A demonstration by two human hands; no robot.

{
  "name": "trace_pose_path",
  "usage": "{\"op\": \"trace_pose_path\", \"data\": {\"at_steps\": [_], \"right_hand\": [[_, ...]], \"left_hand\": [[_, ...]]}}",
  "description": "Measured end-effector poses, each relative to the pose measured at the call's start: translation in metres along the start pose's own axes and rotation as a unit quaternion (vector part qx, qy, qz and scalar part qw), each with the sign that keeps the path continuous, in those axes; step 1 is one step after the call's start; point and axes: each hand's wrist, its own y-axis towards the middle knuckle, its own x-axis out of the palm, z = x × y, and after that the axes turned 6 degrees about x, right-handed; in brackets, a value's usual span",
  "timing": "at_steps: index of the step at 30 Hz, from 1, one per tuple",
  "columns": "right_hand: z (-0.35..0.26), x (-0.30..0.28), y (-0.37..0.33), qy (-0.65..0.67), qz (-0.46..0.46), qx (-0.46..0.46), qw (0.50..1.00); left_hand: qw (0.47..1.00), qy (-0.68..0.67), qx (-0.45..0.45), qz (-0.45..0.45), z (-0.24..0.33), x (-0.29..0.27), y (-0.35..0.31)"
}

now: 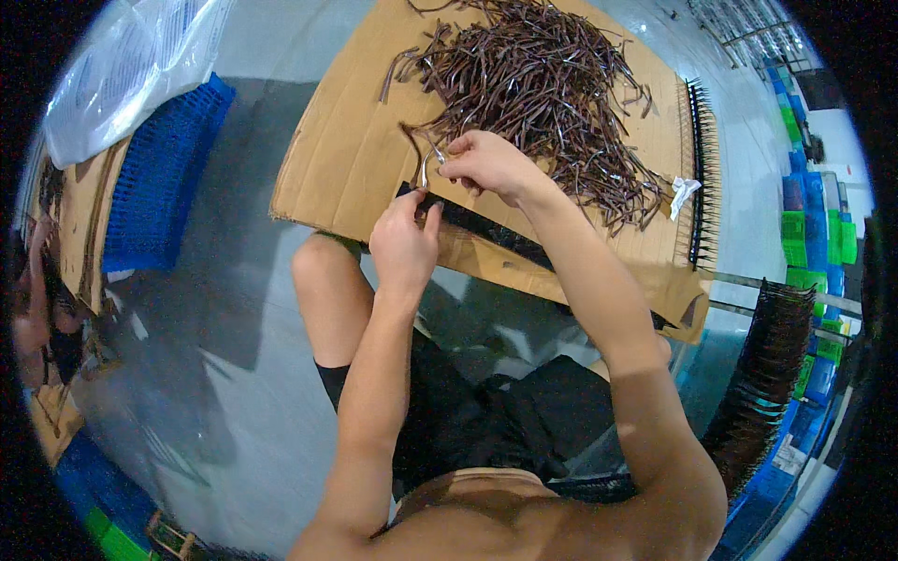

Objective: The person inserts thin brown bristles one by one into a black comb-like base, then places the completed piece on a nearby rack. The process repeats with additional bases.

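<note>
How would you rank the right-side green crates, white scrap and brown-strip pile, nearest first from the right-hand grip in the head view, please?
1. Brown-strip pile, just beyond the right-hand grip.
2. White scrap, cardboard's right side.
3. Green crates, beyond the cardboard's right.

A thin strip (425,175), narrow and shiny, catches the light as it stands up from the pinched fingertips of the left hand (404,234); its upper part bends toward the fingers of the right hand (485,168), and I can't make out whether they grip it. Just beyond it, a loose brown strand (414,140) curves back toward the heap. That heap of brown strips (533,79) is a wide, glossy tangle, with stray ends poking out all round, spread over the cardboard (337,159). Near the cardboard's closer edge lies a flat black bar (486,224), slanting rightward beneath the right forearm.
</note>
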Motion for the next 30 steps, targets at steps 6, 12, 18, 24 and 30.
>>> {"op": "trace_pose_path", "data": {"at_steps": [6, 12, 18, 24, 30], "right_hand": [[0.024, 0.029, -0.028, -0.013, 0.164, -0.191, 0.968], [0.048, 0.047, -0.017, 0.067, 0.22, -0.287, 0.93], [0.042, 0.046, -0.027, 0.011, 0.223, -0.264, 0.938], [0.014, 0.036, -0.04, -0.272, 0.199, -0.312, 0.889], [0.009, -0.02, 0.031, -0.403, 0.273, -0.29, 0.824]], "left_hand": [[0.999, 0.02, 0.027, 0.02, -0.008, 0.005, 0.004], [0.995, 0.051, 0.072, 0.037, 0.001, 0.004, 0.007], [0.99, 0.073, 0.107, 0.057, 0.0, 0.006, 0.006], [0.993, 0.081, 0.076, 0.039, -0.006, 0.006, 0.003], [0.993, 0.096, -0.012, 0.062, 0.003, 0.0, 0.011]]}}
